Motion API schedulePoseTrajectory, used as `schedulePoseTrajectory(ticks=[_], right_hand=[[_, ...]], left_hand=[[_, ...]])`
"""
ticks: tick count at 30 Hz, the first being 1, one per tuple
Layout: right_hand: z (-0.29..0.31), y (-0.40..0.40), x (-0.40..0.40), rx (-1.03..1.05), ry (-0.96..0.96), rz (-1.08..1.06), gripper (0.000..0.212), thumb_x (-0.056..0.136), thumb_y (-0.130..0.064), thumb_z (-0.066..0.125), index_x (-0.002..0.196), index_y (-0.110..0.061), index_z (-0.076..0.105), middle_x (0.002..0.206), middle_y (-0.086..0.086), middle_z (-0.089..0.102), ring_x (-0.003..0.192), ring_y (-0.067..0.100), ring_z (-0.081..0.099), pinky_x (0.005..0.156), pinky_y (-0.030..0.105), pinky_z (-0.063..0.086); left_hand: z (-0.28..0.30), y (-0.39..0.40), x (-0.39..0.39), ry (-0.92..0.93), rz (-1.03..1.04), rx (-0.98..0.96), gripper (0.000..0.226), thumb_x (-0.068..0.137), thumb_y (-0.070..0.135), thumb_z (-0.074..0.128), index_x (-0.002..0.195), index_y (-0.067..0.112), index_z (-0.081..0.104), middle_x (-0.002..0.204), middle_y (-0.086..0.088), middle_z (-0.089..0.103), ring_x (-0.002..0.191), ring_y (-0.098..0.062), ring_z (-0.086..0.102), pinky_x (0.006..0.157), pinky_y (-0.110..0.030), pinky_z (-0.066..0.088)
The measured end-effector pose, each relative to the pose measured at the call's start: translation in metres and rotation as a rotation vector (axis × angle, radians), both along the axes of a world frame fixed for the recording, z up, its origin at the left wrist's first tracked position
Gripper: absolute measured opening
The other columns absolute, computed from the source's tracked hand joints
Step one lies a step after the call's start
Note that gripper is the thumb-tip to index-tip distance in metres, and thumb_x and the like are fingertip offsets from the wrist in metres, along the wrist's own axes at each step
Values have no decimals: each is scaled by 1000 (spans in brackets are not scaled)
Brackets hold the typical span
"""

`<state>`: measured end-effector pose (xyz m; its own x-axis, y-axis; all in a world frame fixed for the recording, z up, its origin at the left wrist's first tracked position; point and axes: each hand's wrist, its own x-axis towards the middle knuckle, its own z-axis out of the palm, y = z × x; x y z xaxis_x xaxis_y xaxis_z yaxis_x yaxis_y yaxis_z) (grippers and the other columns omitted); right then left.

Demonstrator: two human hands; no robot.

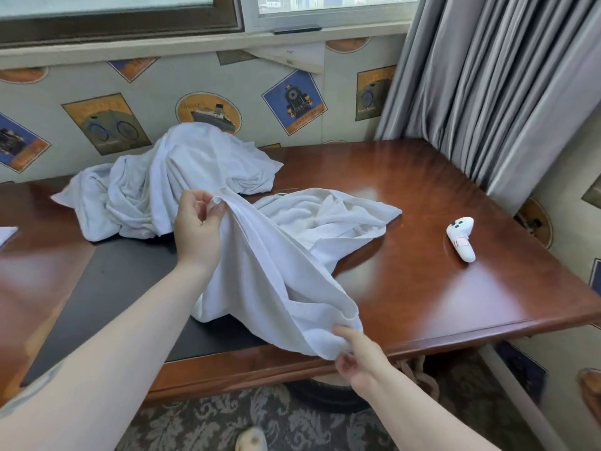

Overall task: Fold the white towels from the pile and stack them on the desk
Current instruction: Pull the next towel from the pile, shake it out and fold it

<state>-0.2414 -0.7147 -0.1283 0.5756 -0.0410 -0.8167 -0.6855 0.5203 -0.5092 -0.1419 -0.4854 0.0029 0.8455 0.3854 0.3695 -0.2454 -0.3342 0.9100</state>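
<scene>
A white towel (pixel 286 265) is lifted off the wooden desk (pixel 439 281), with its far end still lying crumpled on the desk top. My left hand (pixel 198 232) pinches its upper edge. Near the desk's front edge, my right hand (pixel 357 356) grips a lower corner of the same towel. Behind it, against the wall, lies the pile of white towels (pixel 156 187), loose and rumpled.
A white handheld controller (pixel 461 239) lies on the right part of the desk. A dark inlay (pixel 123 281) covers the desk's middle. A white item's corner (pixel 6 236) shows at the left edge. Grey curtains (pixel 504 76) hang at the right, patterned carpet lies below.
</scene>
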Motion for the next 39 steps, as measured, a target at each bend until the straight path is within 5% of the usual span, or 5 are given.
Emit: schedulePoseTrajectory(ticks=[10, 15, 20, 33, 39], right_hand=[[18, -59, -2, 225, -203, 20, 45, 70, 9, 66, 113, -2, 65, 97, 12, 71, 74, 19, 61, 56, 24, 47], [13, -59, -1, -971, -403, -414, 37, 71, 15, 57, 83, -19, 61, 74, -3, 51, 67, 14, 49, 61, 19, 39], [-10, -65, -5, -1497, -592, 153, 38, 65, 17, 56, 64, -21, 53, 80, -11, 49, 77, 18, 52, 51, 30, 38], [-27, -97, 0, -1557, -297, 687, 36, 94, -13, 43, 119, -25, 65, 144, -9, 44, 119, 17, 48, 80, 31, 49], [-21, -69, 18, -1050, -281, 446, 15, 90, -20, 46, 102, -15, 53, 122, 8, 46, 75, 15, 48, 63, 31, 41]], left_hand=[[-5, -7, 4, 14, 1, -2, 24, 98, 20, 56, 82, 32, 44, 76, 8, 50, 67, -3, 45, 66, -19, 37], [-12, -17, -3, 3, -19, 25, 13, 98, 18, 57, 88, 20, 48, 75, 4, 48, 65, -7, 42, 63, -22, 35], [-27, -30, -16, 28, -68, -14, 11, 98, 15, 56, 90, 15, 48, 75, 2, 46, 65, -9, 40, 62, -20, 33], [-44, -36, -49, 2, -112, -22, 25, 96, 11, 58, 84, 31, 49, 75, 20, 54, 75, -2, 50, 69, -11, 39], [-47, -42, -51, 21, -105, 10, 21, 96, 14, 58, 85, 30, 50, 77, 20, 55, 77, -2, 51, 72, -10, 39]])
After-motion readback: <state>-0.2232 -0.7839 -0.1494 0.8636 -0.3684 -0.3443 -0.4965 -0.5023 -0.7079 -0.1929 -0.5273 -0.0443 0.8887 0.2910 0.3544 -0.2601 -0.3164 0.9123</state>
